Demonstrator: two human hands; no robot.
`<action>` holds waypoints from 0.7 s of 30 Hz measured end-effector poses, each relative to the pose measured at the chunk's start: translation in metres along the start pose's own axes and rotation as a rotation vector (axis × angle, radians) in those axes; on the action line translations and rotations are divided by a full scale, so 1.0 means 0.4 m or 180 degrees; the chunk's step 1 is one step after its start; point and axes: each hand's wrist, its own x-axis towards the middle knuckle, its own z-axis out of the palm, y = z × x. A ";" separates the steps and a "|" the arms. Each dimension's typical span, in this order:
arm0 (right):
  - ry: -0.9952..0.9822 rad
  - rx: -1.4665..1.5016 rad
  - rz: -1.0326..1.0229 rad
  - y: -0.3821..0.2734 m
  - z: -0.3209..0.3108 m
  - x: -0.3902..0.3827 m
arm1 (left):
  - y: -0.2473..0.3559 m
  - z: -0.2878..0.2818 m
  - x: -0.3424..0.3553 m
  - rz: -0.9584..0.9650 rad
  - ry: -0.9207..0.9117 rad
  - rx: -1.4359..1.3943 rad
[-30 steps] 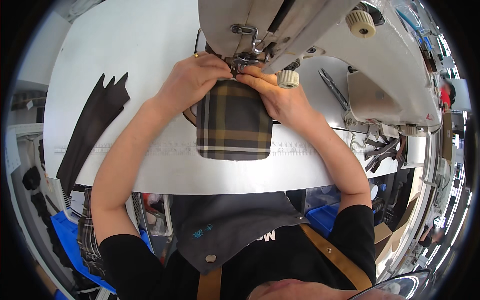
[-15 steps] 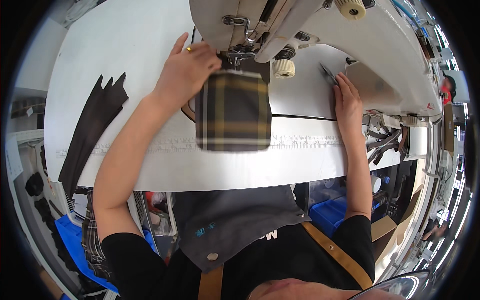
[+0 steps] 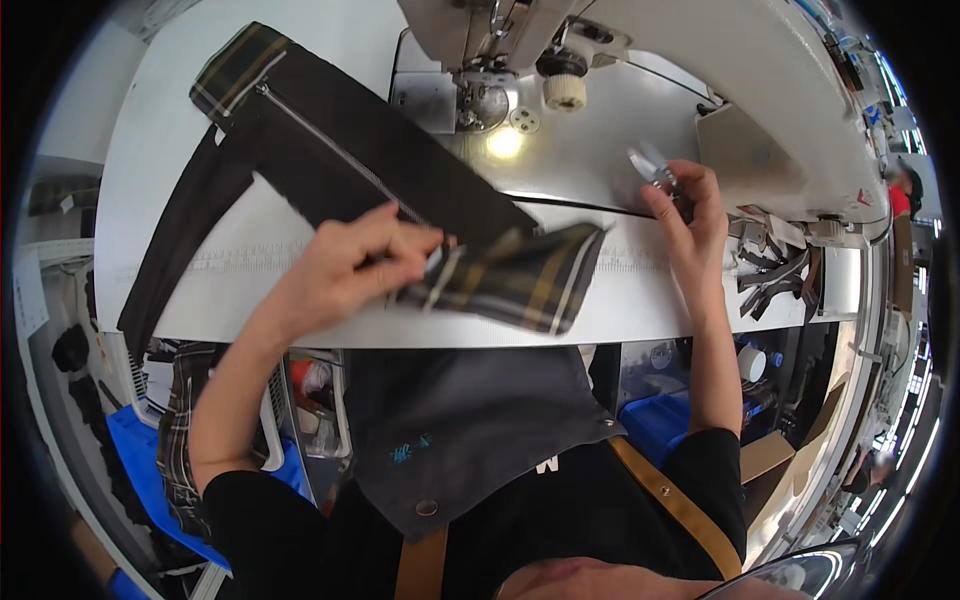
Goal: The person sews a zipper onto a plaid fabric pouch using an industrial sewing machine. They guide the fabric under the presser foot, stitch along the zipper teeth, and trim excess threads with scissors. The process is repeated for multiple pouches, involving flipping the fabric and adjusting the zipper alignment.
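Drawing the plaid-ended fabric panel (image 3: 360,125) clear of the needle, you've swung it out across the tabletop (image 3: 640,310) — half a second ago its plaid flap sat by the presser foot; now the round needle plate (image 3: 488,110) is bare, so the piece is loose from the machine. It lies aslant, one plaid end toward the tabletop's far left corner, the other lifted and blurred near the middle of the near edge, with a zipper (image 3: 335,158) running along the dark cloth between. Your left hand (image 3: 350,265) pinches it near that closer plaid end. Your right hand (image 3: 690,205) has picked up the small metal tool (image 3: 652,165) and grips it above the tabletop — too blurred to tell whether its blades are parted. A dark strip (image 3: 175,235) hangs over the near left corner, and scraps (image 3: 775,280) lie by the right edge, below the sewing machine (image 3: 790,100).
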 end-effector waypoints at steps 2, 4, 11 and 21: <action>-0.0398 -0.0331 -0.0322 -0.070 0.008 -0.008 | 0.020 0.032 -0.065 -0.0182 -0.0143 -0.0567; -0.0617 -0.0717 -0.1297 -0.126 0.031 0.007 | 0.007 0.039 -0.082 -0.0082 -0.0052 -0.0575; -0.1325 -0.1218 -0.3053 -0.204 0.133 0.024 | 0.011 0.048 -0.081 -0.0027 0.0107 -0.0776; -0.0919 -0.1243 -0.2415 -0.126 0.157 0.061 | 0.011 0.043 -0.084 0.0007 -0.0034 -0.0694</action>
